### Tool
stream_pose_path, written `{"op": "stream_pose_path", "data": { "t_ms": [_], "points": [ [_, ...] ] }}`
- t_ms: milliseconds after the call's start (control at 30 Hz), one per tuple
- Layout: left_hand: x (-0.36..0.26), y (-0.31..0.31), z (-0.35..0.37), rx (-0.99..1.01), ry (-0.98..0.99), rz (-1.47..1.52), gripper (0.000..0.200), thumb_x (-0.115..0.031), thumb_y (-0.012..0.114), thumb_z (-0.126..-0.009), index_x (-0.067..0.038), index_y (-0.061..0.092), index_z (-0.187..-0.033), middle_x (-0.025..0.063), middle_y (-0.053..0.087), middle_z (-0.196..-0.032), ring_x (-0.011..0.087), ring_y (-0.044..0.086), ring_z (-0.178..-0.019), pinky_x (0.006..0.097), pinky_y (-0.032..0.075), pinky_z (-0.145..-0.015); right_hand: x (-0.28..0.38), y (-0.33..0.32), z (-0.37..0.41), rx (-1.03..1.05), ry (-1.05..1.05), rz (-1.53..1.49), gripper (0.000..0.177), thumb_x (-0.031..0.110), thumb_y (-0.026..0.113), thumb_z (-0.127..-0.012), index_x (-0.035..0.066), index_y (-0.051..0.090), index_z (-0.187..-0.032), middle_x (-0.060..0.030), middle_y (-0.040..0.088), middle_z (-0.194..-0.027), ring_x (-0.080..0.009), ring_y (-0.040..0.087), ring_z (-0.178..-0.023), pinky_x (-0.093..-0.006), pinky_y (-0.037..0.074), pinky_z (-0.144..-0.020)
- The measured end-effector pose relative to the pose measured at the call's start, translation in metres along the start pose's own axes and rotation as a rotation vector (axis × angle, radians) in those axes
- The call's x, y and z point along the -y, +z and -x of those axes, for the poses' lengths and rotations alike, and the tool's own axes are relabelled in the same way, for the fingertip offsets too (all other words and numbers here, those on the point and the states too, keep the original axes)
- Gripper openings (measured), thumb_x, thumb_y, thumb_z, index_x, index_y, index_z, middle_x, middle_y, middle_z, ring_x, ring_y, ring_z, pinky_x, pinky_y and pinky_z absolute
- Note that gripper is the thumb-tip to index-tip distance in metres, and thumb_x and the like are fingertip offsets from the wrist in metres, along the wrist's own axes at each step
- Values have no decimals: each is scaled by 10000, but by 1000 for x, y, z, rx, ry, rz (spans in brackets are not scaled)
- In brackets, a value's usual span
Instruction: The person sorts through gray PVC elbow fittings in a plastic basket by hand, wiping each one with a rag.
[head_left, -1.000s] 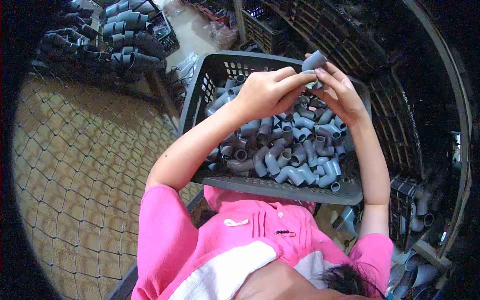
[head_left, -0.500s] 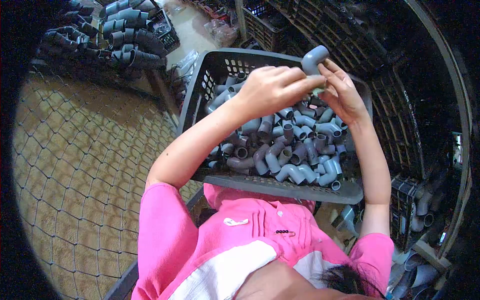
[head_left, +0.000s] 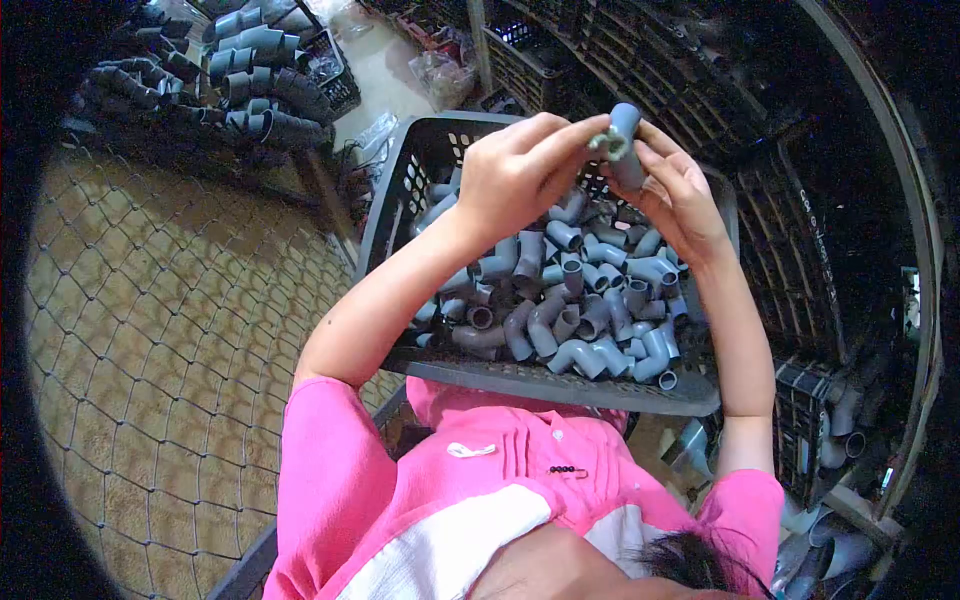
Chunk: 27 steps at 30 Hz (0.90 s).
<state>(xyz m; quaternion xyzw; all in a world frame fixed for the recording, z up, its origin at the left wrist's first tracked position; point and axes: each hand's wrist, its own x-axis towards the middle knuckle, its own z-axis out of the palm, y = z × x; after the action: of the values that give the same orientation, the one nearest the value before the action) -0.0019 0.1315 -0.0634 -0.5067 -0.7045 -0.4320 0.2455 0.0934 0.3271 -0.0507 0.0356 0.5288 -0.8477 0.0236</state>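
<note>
Grey pipe elbow (head_left: 626, 140) is held up in the air above the far end of a dark plastic crate (head_left: 545, 380), clear of the pile below, with both of the person's hands on it. The right hand (head_left: 682, 200) grasps it from underneath and behind, fingers wrapped around its lower leg, while the upper leg stands nearly upright above the fingertips. The left hand (head_left: 515, 175) comes in from the other side, and its thumb and forefinger are pinched onto the elbow at its bend, where a small pale scrap (head_left: 607, 145) shows; what that scrap is cannot be told at this size. The two hands meet at the fitting, fingertips touching or almost so. Below them the crate is heaped with loose grey fittings (head_left: 570, 300), mostly elbows, lying at all angles and filling it close to the rim. The crate's near edge sits just in front of the person's pink shirt (head_left: 450, 470). To the left lies a broad stretch of wire mesh (head_left: 150, 340), and beyond it, at the upper left, more grey pipe parts (head_left: 250, 75) are stacked in a heap. Dark stacked crates (head_left: 620, 45) stand behind the hands at the upper right.
</note>
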Motion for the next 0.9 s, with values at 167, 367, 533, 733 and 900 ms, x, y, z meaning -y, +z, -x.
{"op": "stream_pose_path", "data": {
  "t_ms": [167,367,533,733,900],
  "points": [
    [-9,4,9,119,119,-39,444,-97,740,-767,-152,692,-1205,50,663,-818,237,648,-645,347,528,-566,1,2,1,-51,11,12,426,157,521,-1005,22,473,-1406,-86,640,-1237,-168,641,-1088,-359,521,-962],
    [-3,3,4,-4,-38,19,306,-78,749,-788,-94,680,-1086,94,699,-895,278,691,-735,354,560,-638,-7,-3,0,-98,15,229,404,160,516,-1009,-12,523,-1375,-88,617,-1297,-139,600,-1138,-313,487,-988],
    [-7,2,9,72,42,-24,357,-107,747,-772,-102,660,-1119,81,672,-858,274,675,-705,358,544,-607,-18,0,-1,-91,-108,429,411,181,522,-1023,-7,525,-1389,-80,601,-1332,-119,562,-1181,-272,449,-1011],
    [-2,9,5,56,10,-77,370,-97,711,-790,-115,652,-1155,74,655,-822,273,664,-679,374,535,-572,-17,-1,0,-96,-182,583,428,177,520,-1029,14,493,-1424,-72,586,-1354,-116,551,-1190,-270,434,-1022],
    [-5,8,7,125,62,-14,386,-91,691,-793,-135,652,-1174,77,638,-802,268,655,-664,383,534,-572,-17,0,0,-92,-258,600,415,166,519,-1026,13,503,-1412,-73,574,-1366,-119,544,-1208,-275,423,-1037]
  ]
}}
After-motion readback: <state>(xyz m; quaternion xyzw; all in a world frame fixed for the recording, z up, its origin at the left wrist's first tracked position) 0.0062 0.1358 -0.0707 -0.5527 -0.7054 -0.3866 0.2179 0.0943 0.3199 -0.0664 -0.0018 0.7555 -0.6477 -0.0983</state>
